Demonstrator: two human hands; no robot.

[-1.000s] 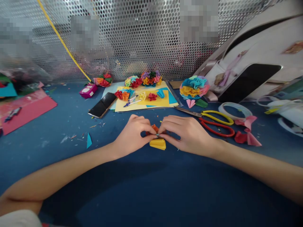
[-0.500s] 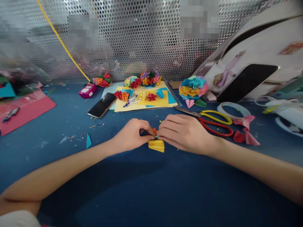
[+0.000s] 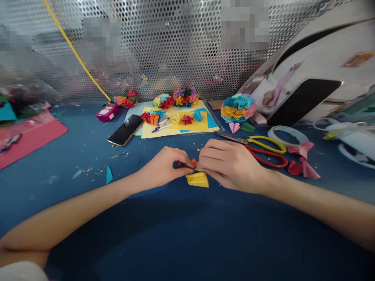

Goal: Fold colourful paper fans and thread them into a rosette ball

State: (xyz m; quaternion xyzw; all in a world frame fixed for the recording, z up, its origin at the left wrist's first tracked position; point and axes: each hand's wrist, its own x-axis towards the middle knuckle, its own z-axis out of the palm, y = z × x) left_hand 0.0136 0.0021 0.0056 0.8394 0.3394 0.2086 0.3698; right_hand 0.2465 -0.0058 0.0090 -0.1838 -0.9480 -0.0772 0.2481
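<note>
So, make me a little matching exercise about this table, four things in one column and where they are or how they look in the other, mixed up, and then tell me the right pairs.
Column one
1. Scissors
2. Small box
3. Pleated paper
4. Bag

Column two
A. Yellow, at the fingertips of the left hand and right hand
B. Pale, with a dark phone leaning against it
C. One yellow handle loop, one red
D. Purple, near the phone lying flat

Right pairs: 1-C, 2-D, 3-A, 4-B
</note>
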